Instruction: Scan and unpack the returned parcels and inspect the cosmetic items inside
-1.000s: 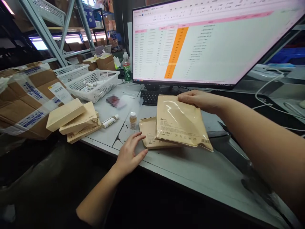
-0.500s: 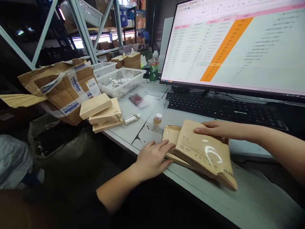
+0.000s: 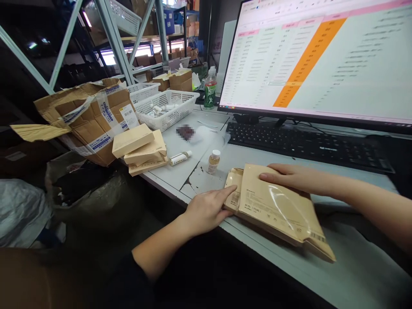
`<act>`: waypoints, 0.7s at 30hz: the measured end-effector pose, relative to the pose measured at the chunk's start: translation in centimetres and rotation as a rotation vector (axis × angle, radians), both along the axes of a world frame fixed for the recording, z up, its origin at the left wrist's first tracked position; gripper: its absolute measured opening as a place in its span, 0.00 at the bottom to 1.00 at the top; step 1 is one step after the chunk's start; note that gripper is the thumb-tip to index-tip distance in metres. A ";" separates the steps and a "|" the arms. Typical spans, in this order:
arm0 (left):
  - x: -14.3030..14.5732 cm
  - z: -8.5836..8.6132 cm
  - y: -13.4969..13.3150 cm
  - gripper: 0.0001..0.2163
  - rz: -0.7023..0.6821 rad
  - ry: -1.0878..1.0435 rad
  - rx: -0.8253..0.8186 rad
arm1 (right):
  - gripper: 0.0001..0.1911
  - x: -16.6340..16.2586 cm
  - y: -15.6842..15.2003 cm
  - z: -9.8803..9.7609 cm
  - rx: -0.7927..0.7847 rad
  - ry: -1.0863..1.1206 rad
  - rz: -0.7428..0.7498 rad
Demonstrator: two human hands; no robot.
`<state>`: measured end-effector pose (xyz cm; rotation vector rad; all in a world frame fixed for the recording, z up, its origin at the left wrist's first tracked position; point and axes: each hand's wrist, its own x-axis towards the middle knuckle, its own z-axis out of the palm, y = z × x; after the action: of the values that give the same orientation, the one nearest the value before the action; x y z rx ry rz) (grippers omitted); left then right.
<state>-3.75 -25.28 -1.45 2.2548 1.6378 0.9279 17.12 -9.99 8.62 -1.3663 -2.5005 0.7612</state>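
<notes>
Two flat kraft cardboard boxes lie overlapped near the desk's front edge. The upper box has a glossy printed face and an unfolded end flap at its lower right. Only the left end of the lower box shows. My left hand grips that end, index finger on top and thumb against the front side. From the back edge, my right hand holds the upper box, thumb on its face and other fingers mostly hidden behind. A small clear bottle with a white cap stands just behind the boxes.
Three kraft boxes are stacked at the desk's left edge beside a labelled small bottle on its side. Behind are a white basket, a torn carton and a green-labelled drink bottle. A keyboard sits below the monitor.
The upper box has slid and tipped down flatter over the lower one, its flap end moving to the right and nearer. My left hand has closed more around the lower box's end.
</notes>
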 end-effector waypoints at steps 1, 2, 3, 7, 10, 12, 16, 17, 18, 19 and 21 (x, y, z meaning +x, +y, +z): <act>-0.1 0.1 -0.1 0.33 -0.012 -0.002 -0.002 | 0.30 -0.1 0.0 -0.3 0.008 -0.007 0.016; -0.3 0.3 -0.3 0.34 -0.038 -0.014 0.012 | 0.29 -0.1 0.1 -0.6 0.015 -0.024 0.019; -0.6 0.5 -0.5 0.33 -0.070 -0.038 0.047 | 0.29 0.1 0.2 -0.9 0.024 -0.047 0.013; -2.9 0.9 -1.6 0.22 -0.090 -0.209 0.338 | 0.31 1.1 1.8 -0.6 0.117 -0.090 0.021; -5.6 0.9 -2.1 0.14 0.102 -0.328 0.504 | 0.29 0.7 3.7 1.1 0.128 -0.139 0.004; -7.9 1.0 -2.3 0.11 0.263 -0.367 0.658 | 0.28 -0.9 4.9 2.4 0.101 -0.169 -0.020; -13.5 2.1 -3.9 0.08 0.685 -0.262 1.225 | 0.26 -6.0 6.7 3.2 -0.001 -0.092 -0.078; -15.1 2.3 -4.5 0.10 0.791 -0.255 1.318 | 0.23 -7.3 7.1 3.0 -0.104 -0.028 -0.126; -16.6 2.4 -5.1 0.14 0.871 -0.286 1.350 | 0.20 -8.4 7.5 2.6 -0.217 0.051 -0.183; -18.1 2.4 -5.7 0.18 0.928 -0.345 1.319 | 0.18 -9.4 7.9 2.2 -0.322 0.134 -0.237; -20.5 1.8 -6.3 0.24 0.984 -0.454 1.137 | 0.15 -10.8 8.9 1.0 -0.449 0.273 -0.323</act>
<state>-24.23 -31.59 0.37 1.1560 2.2480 2.8975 6.29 -1.11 9.67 -1.6146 -1.9059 1.3776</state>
